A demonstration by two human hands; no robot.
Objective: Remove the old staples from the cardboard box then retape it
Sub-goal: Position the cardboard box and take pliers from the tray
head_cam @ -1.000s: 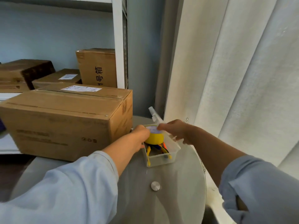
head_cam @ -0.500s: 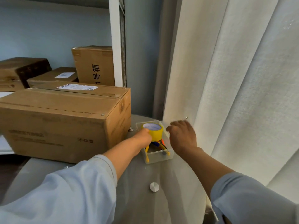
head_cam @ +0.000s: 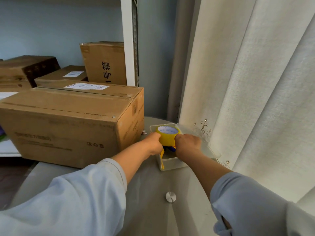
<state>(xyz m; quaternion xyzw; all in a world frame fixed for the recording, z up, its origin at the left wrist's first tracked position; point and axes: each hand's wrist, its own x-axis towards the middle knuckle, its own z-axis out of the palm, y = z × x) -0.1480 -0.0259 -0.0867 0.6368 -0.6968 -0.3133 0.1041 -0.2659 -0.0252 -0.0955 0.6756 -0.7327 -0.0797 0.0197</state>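
My left hand (head_cam: 153, 145): arm reaching forward, sleeve at the forearm, fingers curled. My right hand (head_cam: 187, 145): arm reaching forward alongside, fingers curled, knuckles up. Hands close, not touching.

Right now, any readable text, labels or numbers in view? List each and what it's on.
"1号箱": upright back box, printed sideways.
White label on the middle box: too small to read.
Front box side print and symbols: blurred.
Tape roll core print: unreadable.
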